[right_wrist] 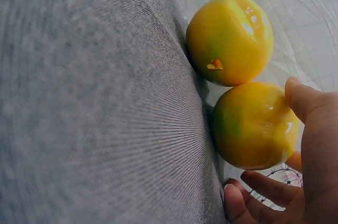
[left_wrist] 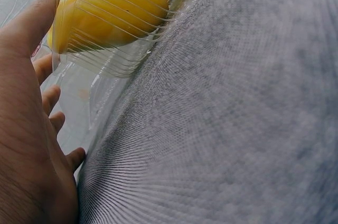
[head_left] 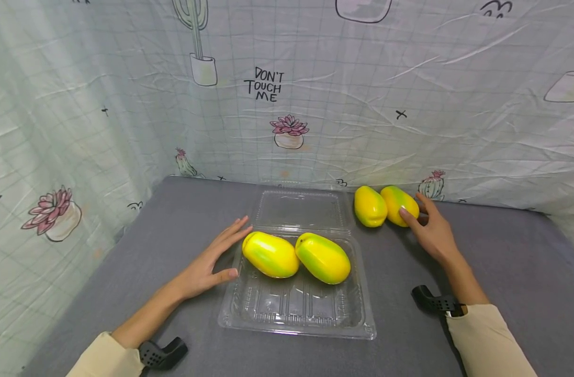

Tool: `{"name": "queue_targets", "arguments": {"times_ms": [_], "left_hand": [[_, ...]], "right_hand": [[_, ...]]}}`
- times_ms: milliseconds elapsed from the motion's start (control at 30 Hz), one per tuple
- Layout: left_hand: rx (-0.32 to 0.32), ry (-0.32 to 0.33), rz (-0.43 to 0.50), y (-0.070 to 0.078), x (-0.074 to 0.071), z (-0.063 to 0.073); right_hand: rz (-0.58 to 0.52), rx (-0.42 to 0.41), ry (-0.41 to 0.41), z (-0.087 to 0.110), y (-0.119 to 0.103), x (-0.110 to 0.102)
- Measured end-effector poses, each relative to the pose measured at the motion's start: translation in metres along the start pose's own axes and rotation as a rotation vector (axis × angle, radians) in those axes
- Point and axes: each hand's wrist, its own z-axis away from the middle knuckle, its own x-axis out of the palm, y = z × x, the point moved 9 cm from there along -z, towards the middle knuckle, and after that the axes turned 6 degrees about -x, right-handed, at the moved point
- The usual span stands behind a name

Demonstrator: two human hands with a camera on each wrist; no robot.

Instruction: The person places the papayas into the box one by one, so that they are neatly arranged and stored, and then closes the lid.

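Note:
A clear plastic clamshell container lies with its lid folded back. Two yellow-green papayas rest side by side in its base, a left papaya and a right papaya. My left hand has its fingers spread along the container's left side, thumb at the rim; in the left wrist view the thumb overlaps the clear wall. Farther back on the right, my right hand holds the outer papaya between thumb and index finger around its right end. Another papaya touches it on the left.
Grey cloth covers the table. A printed curtain hangs along its back edge, close behind the outer papayas and the lid, and also at the left. Both wrists wear black camera mounts near cream sleeves.

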Motion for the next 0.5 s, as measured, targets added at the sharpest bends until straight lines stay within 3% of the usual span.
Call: {"name": "queue_targets", "arguments": {"times_ms": [500], "left_hand": [[-0.007, -0.004, 0.001, -0.0028, 0.0006, -0.0003]], "right_hand": [[-0.016, -0.002, -0.028, 0.0007, -0.0025, 0.0009]]}}
